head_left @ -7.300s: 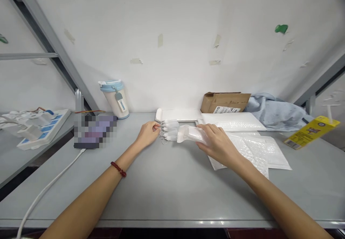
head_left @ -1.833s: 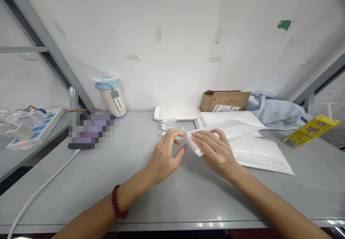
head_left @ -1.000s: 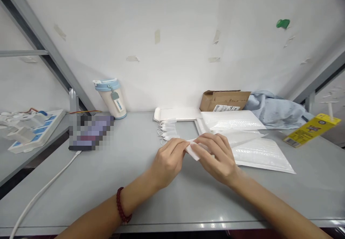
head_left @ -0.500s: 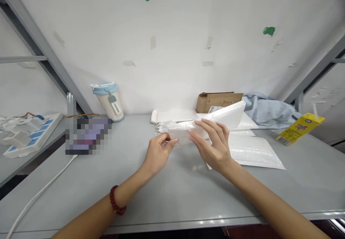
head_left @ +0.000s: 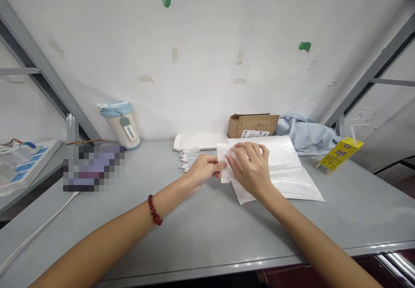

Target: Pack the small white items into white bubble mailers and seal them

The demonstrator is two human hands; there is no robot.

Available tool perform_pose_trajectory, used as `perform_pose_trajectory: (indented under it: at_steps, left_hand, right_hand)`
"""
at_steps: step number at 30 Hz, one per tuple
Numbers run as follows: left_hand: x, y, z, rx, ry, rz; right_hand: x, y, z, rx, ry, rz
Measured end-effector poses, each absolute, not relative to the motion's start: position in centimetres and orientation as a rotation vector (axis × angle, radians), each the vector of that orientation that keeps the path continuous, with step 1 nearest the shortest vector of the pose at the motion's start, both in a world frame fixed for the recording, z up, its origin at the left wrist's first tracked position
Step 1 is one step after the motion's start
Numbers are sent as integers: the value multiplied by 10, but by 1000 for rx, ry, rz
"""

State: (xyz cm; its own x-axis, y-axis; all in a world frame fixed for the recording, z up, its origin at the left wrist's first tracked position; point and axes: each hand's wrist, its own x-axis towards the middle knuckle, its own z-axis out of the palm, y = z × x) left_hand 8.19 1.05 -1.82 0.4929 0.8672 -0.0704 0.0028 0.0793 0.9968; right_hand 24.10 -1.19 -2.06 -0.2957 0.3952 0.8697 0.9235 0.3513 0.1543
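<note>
A white padded bubble mailer is held at its left, narrow end between both hands, over the middle of the table. My left hand is closed, pinching the mailer's edge between thumb and fingers. Bent over the same end, my right hand has its fingertips gripping the mailer's flap; the palm hides part of it. Another white bubble mailer lies flat beneath and to the right. Behind my left hand are several white pieces with thin string loops, partly covered.
Along the wall are a flat white packet, a cardboard box, a light-blue cloth and a tumbler. A yellow drink carton with a straw stands right. Left are a blurred-out phone, its white cable and a power strip.
The mailer, tilted up at its right end before, now lies lower and flatter. My hands have come closer together, the left moving right along the mailer's end. The view has shifted slightly right.
</note>
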Motion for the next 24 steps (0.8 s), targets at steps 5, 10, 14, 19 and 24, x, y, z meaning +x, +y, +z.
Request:
perform_pose_trajectory:
  at_steps: [5,10,14,19,24]
  left_hand:
    - [113,4,-14,1180,790,720]
    - [131,-5,-12,1088,827,727]
    - [136,-7,-14,1000,824,732]
    - [131,-10,-13,983,767,718]
    - [109,4,-9,1256,1030,733]
  right_hand:
    - [253,-6,-20,-1440,-1861,-825]
    - [260,2,-22,-1646,-1903,-611]
    - [262,5,-20,-1789,-1880,-486]
    - [269,6,-15,-1922,-1816,-402]
    - [273,8,-15,-1932,-1788,-395]
